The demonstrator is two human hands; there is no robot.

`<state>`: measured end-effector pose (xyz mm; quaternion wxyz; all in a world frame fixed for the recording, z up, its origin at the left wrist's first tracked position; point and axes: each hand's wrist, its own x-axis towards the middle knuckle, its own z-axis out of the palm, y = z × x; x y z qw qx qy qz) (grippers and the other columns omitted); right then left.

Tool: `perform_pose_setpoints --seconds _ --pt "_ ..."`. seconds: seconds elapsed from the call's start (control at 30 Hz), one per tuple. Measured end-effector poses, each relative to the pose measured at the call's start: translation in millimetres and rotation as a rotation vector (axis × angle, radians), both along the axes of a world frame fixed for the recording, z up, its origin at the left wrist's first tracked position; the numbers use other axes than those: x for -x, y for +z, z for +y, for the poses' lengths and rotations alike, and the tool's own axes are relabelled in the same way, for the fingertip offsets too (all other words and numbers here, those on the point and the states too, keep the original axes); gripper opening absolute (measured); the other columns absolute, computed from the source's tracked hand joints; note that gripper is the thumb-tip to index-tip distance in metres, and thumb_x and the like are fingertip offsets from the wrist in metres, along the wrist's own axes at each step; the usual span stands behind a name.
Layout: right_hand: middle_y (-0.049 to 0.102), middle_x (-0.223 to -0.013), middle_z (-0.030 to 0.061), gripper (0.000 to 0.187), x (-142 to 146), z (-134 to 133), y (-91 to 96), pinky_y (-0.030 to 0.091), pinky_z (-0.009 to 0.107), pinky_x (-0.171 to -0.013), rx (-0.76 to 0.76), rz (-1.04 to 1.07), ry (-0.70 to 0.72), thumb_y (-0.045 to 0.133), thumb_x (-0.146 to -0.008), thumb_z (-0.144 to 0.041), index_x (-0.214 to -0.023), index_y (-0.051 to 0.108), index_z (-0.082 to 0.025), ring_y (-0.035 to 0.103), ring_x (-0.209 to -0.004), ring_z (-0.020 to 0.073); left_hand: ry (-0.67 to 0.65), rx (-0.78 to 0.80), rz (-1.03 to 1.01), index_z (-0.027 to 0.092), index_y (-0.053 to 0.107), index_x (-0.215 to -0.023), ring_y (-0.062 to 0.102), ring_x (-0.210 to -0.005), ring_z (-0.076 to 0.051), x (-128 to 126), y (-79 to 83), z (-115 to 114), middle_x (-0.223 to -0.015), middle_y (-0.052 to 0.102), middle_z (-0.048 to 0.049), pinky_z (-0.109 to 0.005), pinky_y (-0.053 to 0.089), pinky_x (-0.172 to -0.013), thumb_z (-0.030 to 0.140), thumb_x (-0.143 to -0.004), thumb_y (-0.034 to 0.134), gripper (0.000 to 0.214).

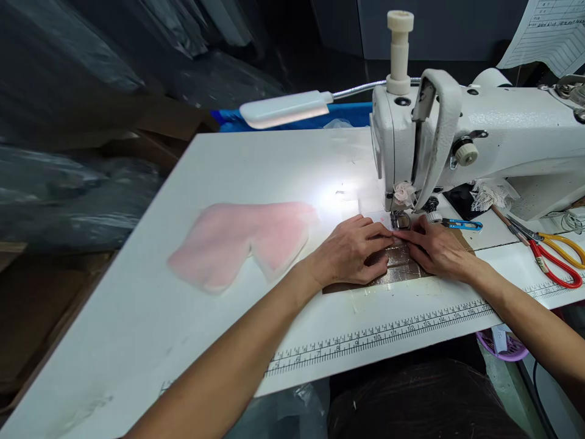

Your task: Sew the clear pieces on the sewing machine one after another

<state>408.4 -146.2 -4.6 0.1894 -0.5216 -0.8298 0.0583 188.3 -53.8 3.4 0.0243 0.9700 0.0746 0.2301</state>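
My left hand and my right hand lie side by side on the white sewing table, fingertips meeting just in front of the presser foot of the white sewing machine. Both hands have their fingers pressed together, pinching a small thin piece I cannot make out at the foot. Under the hands lies a shiny taped brown patch. A pile of pink fabric pieces rests to the left of my left hand, untouched.
A lit gooseneck lamp hangs over the table's back. Blue thread snips and red and yellow scissors lie right of the machine. A printed ruler runs along the front edge. Dark bags fill the left.
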Motion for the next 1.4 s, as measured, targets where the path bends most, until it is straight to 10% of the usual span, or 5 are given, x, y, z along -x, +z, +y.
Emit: perform_pose_setpoints --seconds 0.53,1.07,1.4 --pt "0.06 -0.11 0.0151 0.038 1.1 -0.1 0.8 0.055 0.036 -0.076 -0.02 -0.012 0.003 0.045 -0.1 -0.023 -0.13 0.068 -0.017 0.059 -0.088 0.0216 0.026 -0.036 0.015 0.014 0.07 -0.109 0.066 -0.084 -0.021 2.9 -7.6 8.7 -0.113 0.074 -0.0098 -0.037 0.055 -0.078 0.029 -0.09 0.055 0.029" --pt "0.067 -0.085 0.004 0.032 -23.2 16.1 28.2 0.05 0.029 -0.072 0.384 0.365 -0.08 0.051 -0.098 -0.045 -0.096 0.071 -0.02 0.061 -0.078 0.0176 0.118 -0.018 0.215 0.018 0.066 -0.121 0.062 -0.094 -0.023 1.5 -3.2 16.0 -0.123 0.068 -0.0103 -0.04 0.049 -0.082 0.037 -0.093 0.052 0.037" --pt "0.057 -0.069 0.0051 0.048 -15.8 26.6 10.6 0.043 0.033 -0.064 0.157 0.385 -0.238 0.035 -0.101 -0.049 -0.065 0.049 -0.02 0.05 -0.062 0.0165 0.138 -0.034 0.203 0.016 0.067 -0.12 0.058 -0.09 -0.024 0.9 -5.6 16.6 -0.115 0.068 -0.0116 -0.039 0.048 -0.081 0.041 -0.094 0.049 0.041"
